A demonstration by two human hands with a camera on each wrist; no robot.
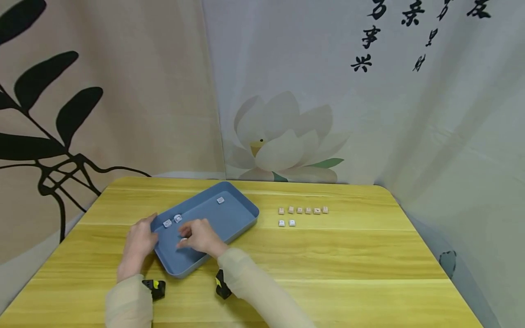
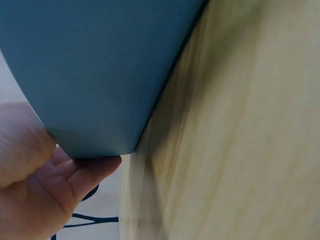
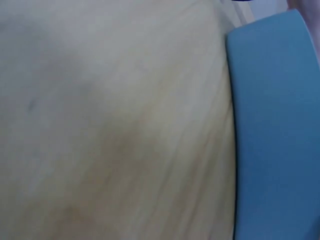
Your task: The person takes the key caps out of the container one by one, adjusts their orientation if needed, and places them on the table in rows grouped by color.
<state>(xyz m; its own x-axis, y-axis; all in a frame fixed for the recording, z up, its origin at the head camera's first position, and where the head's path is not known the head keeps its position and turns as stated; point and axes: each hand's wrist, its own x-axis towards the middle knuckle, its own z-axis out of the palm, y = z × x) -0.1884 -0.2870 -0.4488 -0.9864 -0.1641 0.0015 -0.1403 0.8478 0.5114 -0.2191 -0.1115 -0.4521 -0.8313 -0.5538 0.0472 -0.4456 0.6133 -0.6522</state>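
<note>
A blue rectangular tray (image 1: 242, 228) lies at an angle on the table. My left hand (image 1: 140, 241) grips its left end, thumb at the rim; in the left wrist view its fingers (image 2: 95, 175) lie against the tray's outer wall. Over the tray's near left part, my right hand (image 1: 203, 237) has curled fingers and pinches a small white keycap (image 1: 183, 239), mostly hidden by thumb and fingertips. Two more keycaps, one (image 1: 167, 223) beside another (image 1: 177, 218), sit by the far left wall. A further keycap (image 1: 220, 200) lies toward the far right end.
Right of the tray, several small pale keycaps (image 1: 300, 210) stand in a row on the wooden table (image 1: 348, 255). Two whiter ones, a left keycap (image 1: 281, 223) and a right keycap (image 1: 292, 223), stand nearer. A printed curtain (image 1: 287, 68) hangs behind the table.
</note>
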